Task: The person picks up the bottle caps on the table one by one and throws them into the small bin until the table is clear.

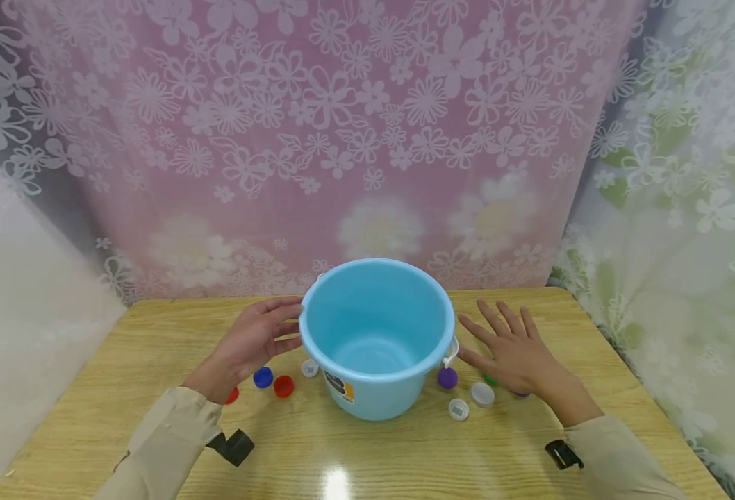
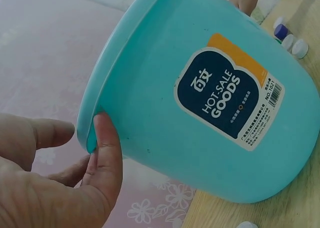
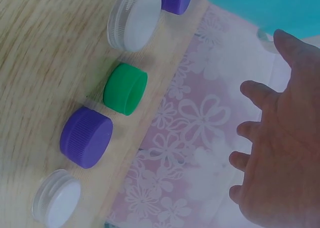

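Note:
A light blue plastic bucket (image 1: 376,396), upright with its mouth toward the head camera, stands mid-table; nothing shows inside. Its side carries a label (image 2: 225,98) reading "HOT-SALE GOODS". My left hand (image 1: 255,340) is at the bucket's left rim, fingers fairly straight. In the left wrist view, one fingertip touches just beneath the rim while another digit points at it from outside. My right hand (image 1: 511,351) is spread out on the other side, thumb close to the bucket's white handle mount (image 1: 451,353). It holds nothing.
Bottle caps lie on the wooden table (image 1: 292,458). Left of the bucket are a blue cap (image 1: 263,377), red caps (image 1: 283,386) and a white one (image 1: 309,368). To its right are purple (image 1: 447,378), white (image 1: 483,394) and green (image 3: 125,88) caps. Floral curtains (image 1: 374,139) surround the table.

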Motion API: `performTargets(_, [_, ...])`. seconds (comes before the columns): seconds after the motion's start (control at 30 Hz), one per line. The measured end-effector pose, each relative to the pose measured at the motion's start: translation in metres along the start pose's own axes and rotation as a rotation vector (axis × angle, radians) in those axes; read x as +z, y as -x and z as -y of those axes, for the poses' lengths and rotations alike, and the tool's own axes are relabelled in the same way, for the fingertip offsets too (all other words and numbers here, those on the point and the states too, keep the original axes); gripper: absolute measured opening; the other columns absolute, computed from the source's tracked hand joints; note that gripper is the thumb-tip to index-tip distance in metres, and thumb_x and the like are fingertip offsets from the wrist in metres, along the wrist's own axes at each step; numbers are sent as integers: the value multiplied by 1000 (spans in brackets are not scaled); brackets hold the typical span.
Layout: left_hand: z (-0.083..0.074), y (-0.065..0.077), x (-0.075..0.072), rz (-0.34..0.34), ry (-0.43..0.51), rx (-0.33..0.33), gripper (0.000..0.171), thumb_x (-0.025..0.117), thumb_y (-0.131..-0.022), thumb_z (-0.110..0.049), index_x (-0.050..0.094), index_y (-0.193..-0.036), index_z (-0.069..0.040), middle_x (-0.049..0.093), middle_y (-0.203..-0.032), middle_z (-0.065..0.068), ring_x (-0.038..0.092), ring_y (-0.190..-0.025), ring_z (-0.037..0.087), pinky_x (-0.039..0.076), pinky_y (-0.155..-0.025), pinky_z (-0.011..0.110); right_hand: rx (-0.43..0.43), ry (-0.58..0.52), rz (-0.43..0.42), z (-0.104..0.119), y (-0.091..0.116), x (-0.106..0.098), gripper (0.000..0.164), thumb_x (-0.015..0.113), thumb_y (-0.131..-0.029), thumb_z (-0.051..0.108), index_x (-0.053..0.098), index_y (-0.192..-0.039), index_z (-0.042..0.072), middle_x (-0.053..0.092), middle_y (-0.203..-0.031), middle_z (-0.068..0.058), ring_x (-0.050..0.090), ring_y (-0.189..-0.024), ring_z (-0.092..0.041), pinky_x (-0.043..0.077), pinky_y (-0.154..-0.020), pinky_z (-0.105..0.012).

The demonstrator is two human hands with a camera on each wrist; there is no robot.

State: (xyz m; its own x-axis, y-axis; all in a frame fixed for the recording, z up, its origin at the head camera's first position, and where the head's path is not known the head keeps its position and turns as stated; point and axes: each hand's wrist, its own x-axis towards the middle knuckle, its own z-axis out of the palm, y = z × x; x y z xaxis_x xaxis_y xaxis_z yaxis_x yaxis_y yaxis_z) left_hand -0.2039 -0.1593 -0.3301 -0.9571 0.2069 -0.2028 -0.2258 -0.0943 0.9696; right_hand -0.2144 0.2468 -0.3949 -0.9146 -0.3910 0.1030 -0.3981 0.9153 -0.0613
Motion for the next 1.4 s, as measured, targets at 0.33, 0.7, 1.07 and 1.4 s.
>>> performTargets(0.33, [-5, -4, 3, 8, 10, -52, 45, 57, -96, -17, 45, -135, 3, 52, -126, 23, 62, -102, 31, 55, -82, 36, -8, 13, -5, 2, 3, -4, 69, 38, -94, 61, 37, -148, 19, 18, -155, -17, 9, -140, -44, 1, -107, -67])
performTargets(0.7, [-4, -12, 1, 70, -3, -95, 39, 53, -97, -17, 43, -128, 6, 56, -104, 17, 67, -88, 26, 58, -74, 36, -23, 5, -8, -1, 2, -5, 67, 40, -94, 60, 40, -146, 17, 20, -154, -19, 10, -139, -45, 3, -108, -66])
performTargets(1.07, [-8, -14, 2, 91, 1, -115, 38, 50, -99, -15, 41, -128, 7, 54, -107, 18, 66, -85, 25, 58, -71, 37, -5, -44, 3, -5, 4, -5, 67, 40, -95, 59, 39, -147, 17, 18, -155, -20, 10, -139, -46, 4, -107, -67])
performTargets(1.4, [-10, -12, 1, 128, 32, -112, 35, 48, -99, -13, 40, -124, 10, 55, -107, 20, 68, -85, 26, 57, -73, 39, 16, -95, 38, -21, 9, -5, 66, 40, -96, 57, 36, -148, 16, 15, -155, -22, 12, -137, -49, 7, -105, -69])
